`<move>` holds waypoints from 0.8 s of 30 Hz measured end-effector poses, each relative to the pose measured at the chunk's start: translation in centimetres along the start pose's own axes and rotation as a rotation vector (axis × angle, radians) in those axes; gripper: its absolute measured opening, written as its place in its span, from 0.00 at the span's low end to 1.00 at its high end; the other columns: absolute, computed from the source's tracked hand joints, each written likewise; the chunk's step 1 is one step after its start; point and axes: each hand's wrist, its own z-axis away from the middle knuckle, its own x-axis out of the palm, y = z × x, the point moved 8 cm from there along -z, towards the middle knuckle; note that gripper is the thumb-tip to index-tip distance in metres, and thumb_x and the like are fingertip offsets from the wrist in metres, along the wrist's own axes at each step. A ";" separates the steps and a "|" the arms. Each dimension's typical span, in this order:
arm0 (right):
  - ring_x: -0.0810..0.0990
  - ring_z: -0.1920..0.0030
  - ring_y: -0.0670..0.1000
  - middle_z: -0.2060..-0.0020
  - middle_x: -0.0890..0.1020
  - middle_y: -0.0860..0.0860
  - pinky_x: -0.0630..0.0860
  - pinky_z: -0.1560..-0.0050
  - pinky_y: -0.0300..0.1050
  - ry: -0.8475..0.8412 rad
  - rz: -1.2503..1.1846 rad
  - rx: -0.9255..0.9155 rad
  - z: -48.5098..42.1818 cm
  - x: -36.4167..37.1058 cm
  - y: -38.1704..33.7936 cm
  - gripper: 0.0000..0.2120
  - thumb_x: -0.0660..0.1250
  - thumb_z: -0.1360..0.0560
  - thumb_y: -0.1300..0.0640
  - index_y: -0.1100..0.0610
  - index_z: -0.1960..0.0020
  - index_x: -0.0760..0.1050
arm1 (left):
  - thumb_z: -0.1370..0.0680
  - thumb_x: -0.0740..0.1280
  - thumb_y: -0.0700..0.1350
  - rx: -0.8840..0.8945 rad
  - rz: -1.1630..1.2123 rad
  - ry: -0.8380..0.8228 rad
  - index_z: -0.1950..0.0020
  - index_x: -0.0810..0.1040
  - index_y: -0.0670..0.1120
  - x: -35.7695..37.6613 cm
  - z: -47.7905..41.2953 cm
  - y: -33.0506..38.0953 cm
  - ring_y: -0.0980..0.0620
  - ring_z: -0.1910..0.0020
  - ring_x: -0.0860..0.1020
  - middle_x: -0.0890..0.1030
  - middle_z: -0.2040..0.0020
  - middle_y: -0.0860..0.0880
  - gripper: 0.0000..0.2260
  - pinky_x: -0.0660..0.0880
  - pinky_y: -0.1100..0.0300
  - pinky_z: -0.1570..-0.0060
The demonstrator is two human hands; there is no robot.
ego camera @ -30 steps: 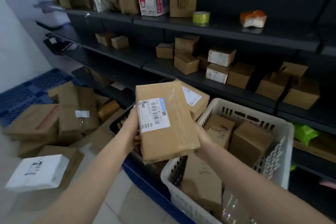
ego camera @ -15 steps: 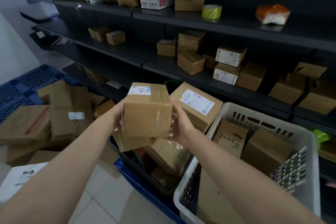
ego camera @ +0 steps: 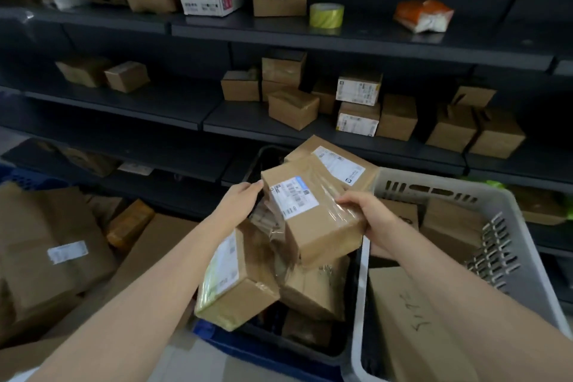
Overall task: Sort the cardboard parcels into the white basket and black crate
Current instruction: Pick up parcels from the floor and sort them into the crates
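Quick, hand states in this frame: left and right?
Left hand: open, straight fingers against the left side of the labelled parcel.
Right hand: gripping that parcel's right edge.

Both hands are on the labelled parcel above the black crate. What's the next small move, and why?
Probably ease the labelled parcel down onto the pile in the black crate and let go. It hangs over that crate, left of the white basket; the right hand grips its edge, while the left hand only touches a corner.
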 end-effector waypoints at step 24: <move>0.76 0.39 0.48 0.39 0.76 0.45 0.76 0.40 0.53 0.382 0.778 -0.433 -2.4 -0.1 0.5 0.33 0.69 0.30 0.40 0.44 0.29 0.62 | 0.49 0.76 0.71 -0.421 -0.144 -0.071 0.25 0.56 0.46 -3.7 2.2 -11.3 0.40 0.38 0.73 0.69 0.32 0.41 0.61 0.72 0.47 0.40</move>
